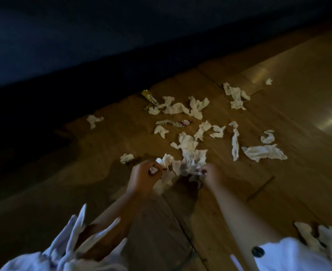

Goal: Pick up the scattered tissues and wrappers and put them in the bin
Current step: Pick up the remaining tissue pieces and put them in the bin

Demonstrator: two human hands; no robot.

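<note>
Curled fingers of the left hand (pixel 143 176) and right hand (pixel 211 176) grip crumpled white paper tissues (pixel 188 163), fingertips hidden inside. More white scraps (pixel 264 152) lie past the hands on the brown wooden floor (pixel 278 188), up to a blurry yellow wrapper (pixel 149 97)

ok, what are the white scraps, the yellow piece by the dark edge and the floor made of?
White scraps: thin matte paper tissue, judging by soft crumples and ragged edges.
Yellow piece: probably a printed plastic or foil wrapper, slightly shiny; too blurred to be sure.
Floor: wood or wood-look planks, smooth semi-gloss, with seams and light glare.
</note>
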